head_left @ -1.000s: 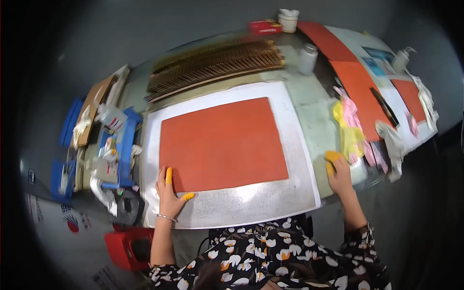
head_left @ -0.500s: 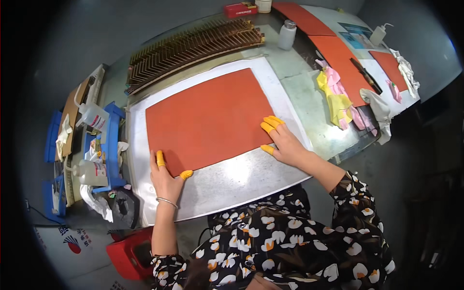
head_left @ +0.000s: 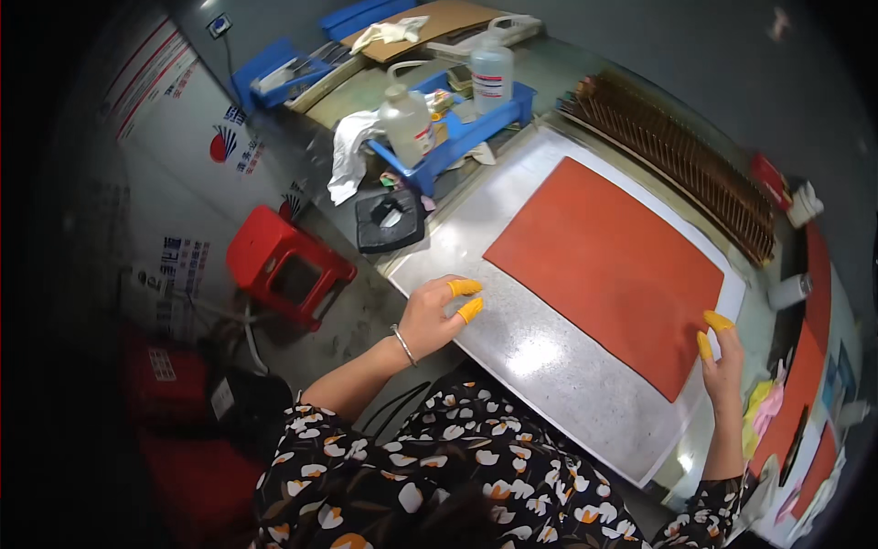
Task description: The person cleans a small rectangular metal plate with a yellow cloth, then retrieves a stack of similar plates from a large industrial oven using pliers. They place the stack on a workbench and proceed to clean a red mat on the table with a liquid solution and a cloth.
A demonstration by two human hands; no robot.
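Note:
A large orange-red sheet point(head_left: 611, 268) lies flat on a speckled grey-white slab point(head_left: 540, 357) on the bench. My left hand point(head_left: 437, 314), with yellow finger cots and a thin bracelet, rests on the slab's near left edge, fingers apart, holding nothing. My right hand point(head_left: 722, 355), also with yellow finger cots, touches the sheet's right edge near its corner; whether it pinches the sheet is unclear.
A dark wooden slatted rack point(head_left: 695, 174) lies beyond the slab. Blue trays point(head_left: 457, 128) hold two clear plastic bottles point(head_left: 407, 123) and white rags. A red stool point(head_left: 288, 265) and a black box point(head_left: 390, 220) stand to the left. More orange sheets point(head_left: 809, 384) lie at right.
The view has swung left and tilted. My right hand moved from the sheet's near right area to its right edge. My left hand stays at the slab's near left edge.

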